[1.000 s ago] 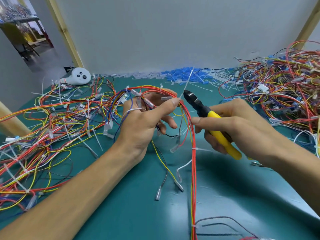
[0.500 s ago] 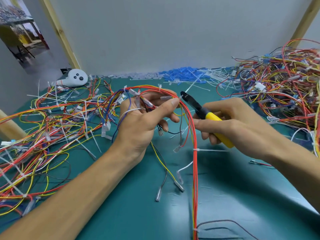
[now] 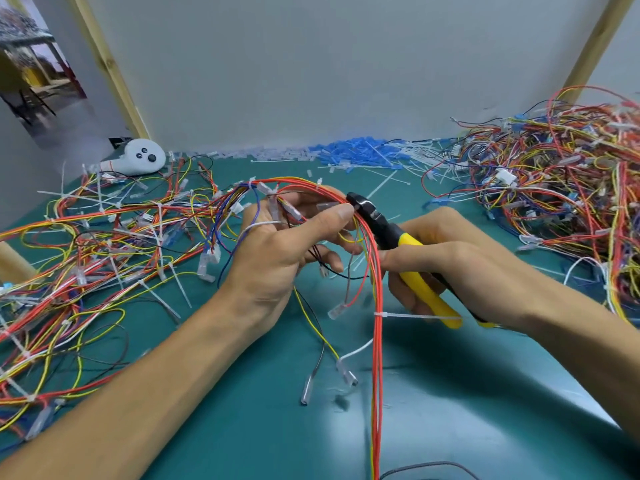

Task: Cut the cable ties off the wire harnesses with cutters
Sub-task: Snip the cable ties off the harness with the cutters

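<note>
Along the desk's left edge lay a loose tangle of red, yellow & blue wires [image 3: 86,265]. Near mid-desk, the left hand [image 3: 277,258] gripped the red-orange wire harness bundle [image 3: 378,358], held up off the teal desk [image 3: 485,393]. Just right of it, the right hand [image 3: 460,268] was clamped on the yellow-handled, black-nosed cutters [image 3: 398,237]. Their nose touched the bundle by the thumb.

Step, prob.: lining up a cut. Next move needs blades on tie only, not wires. A white plastic cable tie [image 3: 379,315] lower down was uncut.
</note>
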`<action>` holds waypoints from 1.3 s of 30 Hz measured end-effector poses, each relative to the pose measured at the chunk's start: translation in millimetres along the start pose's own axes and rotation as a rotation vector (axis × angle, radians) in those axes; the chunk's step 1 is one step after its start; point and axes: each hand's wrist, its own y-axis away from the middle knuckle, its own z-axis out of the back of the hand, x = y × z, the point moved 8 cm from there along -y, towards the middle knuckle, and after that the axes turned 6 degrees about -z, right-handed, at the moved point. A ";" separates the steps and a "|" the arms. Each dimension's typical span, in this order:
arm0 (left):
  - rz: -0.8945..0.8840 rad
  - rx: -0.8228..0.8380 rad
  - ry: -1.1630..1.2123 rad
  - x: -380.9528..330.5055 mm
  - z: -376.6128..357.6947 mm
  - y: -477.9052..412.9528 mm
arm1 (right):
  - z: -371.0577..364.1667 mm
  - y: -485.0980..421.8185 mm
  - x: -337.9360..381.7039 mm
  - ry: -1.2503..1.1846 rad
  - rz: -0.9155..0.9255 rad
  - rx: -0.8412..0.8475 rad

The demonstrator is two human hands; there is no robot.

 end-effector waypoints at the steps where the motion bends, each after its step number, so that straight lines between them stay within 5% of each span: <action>1: 0.010 -0.002 -0.003 0.8 0.1 0.1 | -0.5 -0.7 -1.2 0.001 -0.006 0.003; 20: 0.107 -0.036 -0.123 13.8 5.8 2.9 | 5.7 -1.0 -2.8 0.206 0.079 -0.143; 31: 0.059 -0.119 -0.033 8.4 9.4 -0.9 | -0.9 -1.6 -3.9 -0.028 -0.014 -0.093; 39: 0.086 -0.096 0.040 10.9 8.4 0.7 | 1.1 -5.7 -9.0 0.025 0.008 -0.122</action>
